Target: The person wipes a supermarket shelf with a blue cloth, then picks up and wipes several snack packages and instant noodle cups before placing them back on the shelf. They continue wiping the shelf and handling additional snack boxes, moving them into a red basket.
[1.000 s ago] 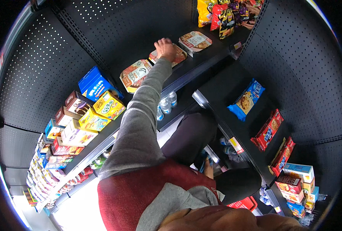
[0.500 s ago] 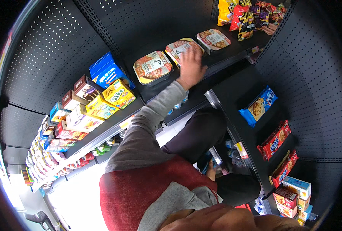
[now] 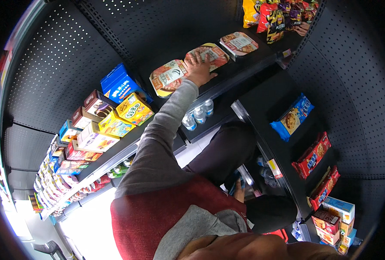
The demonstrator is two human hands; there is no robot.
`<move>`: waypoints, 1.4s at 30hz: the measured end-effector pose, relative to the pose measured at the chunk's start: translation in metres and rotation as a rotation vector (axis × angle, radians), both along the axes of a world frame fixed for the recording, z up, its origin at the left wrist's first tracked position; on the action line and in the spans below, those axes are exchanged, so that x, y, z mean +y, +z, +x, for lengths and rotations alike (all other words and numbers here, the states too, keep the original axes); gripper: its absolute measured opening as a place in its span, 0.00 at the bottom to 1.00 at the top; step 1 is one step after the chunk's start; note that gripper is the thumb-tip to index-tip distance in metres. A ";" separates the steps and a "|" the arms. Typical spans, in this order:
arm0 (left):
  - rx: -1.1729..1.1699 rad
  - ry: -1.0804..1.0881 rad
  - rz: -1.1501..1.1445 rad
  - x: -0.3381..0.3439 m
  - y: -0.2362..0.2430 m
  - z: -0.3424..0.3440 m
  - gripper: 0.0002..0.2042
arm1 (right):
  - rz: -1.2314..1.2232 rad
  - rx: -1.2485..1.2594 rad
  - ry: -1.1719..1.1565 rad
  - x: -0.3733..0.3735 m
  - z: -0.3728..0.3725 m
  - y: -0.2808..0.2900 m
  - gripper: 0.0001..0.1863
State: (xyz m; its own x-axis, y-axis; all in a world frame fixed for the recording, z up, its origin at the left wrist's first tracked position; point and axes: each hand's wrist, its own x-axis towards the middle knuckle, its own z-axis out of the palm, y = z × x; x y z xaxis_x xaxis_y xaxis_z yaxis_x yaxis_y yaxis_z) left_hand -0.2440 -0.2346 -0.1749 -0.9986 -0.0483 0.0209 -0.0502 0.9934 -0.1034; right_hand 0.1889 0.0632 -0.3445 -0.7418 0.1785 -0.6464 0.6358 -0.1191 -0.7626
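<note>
Three flat lidded food trays lie in a row on the dark upper shelf. My left hand [image 3: 199,70] rests over the left part of the middle tray [image 3: 216,57], its fingers stretched out, close to the edge of the left tray [image 3: 170,78]. The right tray [image 3: 239,43] lies apart from it. Down between my dark-trousered knees, my right hand [image 3: 239,192] shows only in part. Its fingers are curled beside a small bluish thing [image 3: 232,187], too hidden to name.
Blue and yellow boxes [image 3: 134,108] stand left of the trays; snack bags [image 3: 275,26] stand right. Water bottles [image 3: 199,114] sit underneath. On the right-hand shelf lie a blue biscuit packet [image 3: 293,118], red packets [image 3: 312,156] and small boxes [image 3: 339,210]. A metal shelf edge [image 3: 261,143] runs beside my knees.
My left hand has moved left and lowered onto the middle tray, which now sits closer to the left one. My right hand stays low between my knees.
</note>
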 end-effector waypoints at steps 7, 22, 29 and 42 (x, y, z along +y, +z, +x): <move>0.073 -0.027 -0.013 0.002 -0.010 -0.005 0.50 | -0.111 -0.049 -0.056 0.008 0.004 -0.036 0.45; 0.085 -0.098 0.266 -0.032 0.012 0.001 0.53 | -0.031 -0.187 -0.068 0.013 0.003 -0.052 0.55; 0.205 0.167 0.260 -0.108 -0.006 0.041 0.36 | -0.057 -0.106 -0.051 -0.002 -0.003 -0.003 0.51; 0.330 0.183 0.108 -0.102 -0.025 0.041 0.33 | 0.044 -0.064 0.002 0.003 -0.006 -0.013 0.46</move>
State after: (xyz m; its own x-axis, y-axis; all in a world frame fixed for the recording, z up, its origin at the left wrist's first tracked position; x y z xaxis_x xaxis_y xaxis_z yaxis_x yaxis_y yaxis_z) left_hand -0.2029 -0.3367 -0.1995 -0.9136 -0.2449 0.3245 -0.2411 0.9691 0.0526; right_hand 0.1829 0.0666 -0.3571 -0.6999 0.2058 -0.6839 0.6834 -0.0852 -0.7250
